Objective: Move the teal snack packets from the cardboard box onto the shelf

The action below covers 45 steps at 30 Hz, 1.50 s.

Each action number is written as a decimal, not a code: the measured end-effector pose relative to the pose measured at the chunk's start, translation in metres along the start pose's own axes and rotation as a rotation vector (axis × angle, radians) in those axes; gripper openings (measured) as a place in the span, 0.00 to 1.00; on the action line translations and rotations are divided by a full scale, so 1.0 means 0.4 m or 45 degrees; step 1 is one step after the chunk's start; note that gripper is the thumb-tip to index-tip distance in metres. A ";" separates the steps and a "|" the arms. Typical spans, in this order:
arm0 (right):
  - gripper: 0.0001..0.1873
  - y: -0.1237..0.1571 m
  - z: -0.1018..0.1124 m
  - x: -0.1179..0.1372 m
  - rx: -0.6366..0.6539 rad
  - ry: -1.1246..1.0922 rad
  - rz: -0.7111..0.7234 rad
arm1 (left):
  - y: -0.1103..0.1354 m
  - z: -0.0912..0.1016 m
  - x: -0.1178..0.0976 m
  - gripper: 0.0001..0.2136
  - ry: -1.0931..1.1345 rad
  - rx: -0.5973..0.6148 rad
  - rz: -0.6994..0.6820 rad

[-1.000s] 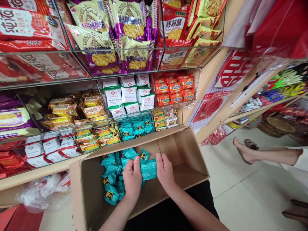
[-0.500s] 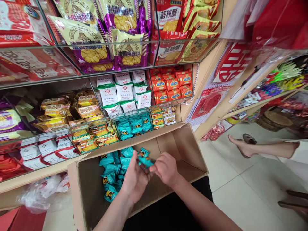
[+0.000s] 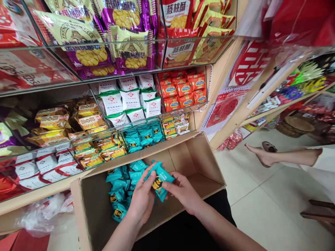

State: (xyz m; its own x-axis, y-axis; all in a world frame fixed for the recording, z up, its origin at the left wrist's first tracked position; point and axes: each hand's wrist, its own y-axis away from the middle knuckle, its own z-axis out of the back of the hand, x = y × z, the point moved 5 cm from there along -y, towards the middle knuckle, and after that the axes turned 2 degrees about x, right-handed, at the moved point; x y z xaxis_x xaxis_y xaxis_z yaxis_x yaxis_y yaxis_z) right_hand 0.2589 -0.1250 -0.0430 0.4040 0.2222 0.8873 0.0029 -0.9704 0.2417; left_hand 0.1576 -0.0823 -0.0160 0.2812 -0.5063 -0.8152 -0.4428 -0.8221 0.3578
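A brown cardboard box sits open on my lap below the shelves. Several teal snack packets lie piled in its left half. My left hand and my right hand meet over the box, both closed on a small stack of teal packets with a yellow and black logo facing up. On the lowest glass shelf, straight above the box, a compartment holds more of the same teal packets.
Glass shelves hold white packets, orange packets, yellow packets and large purple biscuit bags. Another person's bare foot and leg stretch over the tiled floor at the right. A plastic bag lies at the lower left.
My hands have lifted and turned the teal packets, so the logo side faces up. The view has shifted slightly, with the shelves sliding left.
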 end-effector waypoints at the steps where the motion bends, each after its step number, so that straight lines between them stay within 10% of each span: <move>1: 0.15 0.004 0.009 0.013 -0.018 0.111 0.047 | 0.000 0.004 -0.013 0.20 -0.193 0.065 -0.022; 8: 0.15 0.038 0.019 0.078 0.170 0.735 0.289 | 0.008 -0.001 -0.109 0.18 -1.408 0.598 0.032; 14: 0.09 0.026 0.136 0.034 -0.224 0.826 0.236 | -0.112 0.048 -0.253 0.18 -0.995 -0.062 -0.204; 21: 0.08 0.027 0.190 -0.060 -0.176 1.086 0.078 | -0.378 0.069 -0.237 0.27 -0.969 -0.338 -0.120; 31: 0.06 0.028 0.183 -0.083 -0.099 1.522 0.014 | -0.585 0.008 -0.207 0.19 -1.914 -0.266 -0.332; 45: 0.09 0.025 0.180 -0.089 -0.076 1.705 0.039 | -0.577 -0.030 -0.208 0.19 -2.818 0.018 -0.539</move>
State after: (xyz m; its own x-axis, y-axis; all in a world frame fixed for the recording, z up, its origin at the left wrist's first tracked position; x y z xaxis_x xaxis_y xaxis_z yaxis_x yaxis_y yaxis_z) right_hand 0.3104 -0.1495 -0.1003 -0.7977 0.1553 0.5827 -0.0434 -0.9785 0.2014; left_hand 0.2467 0.1465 -0.0252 -0.7558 0.6452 0.1120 -0.6393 -0.7640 0.0872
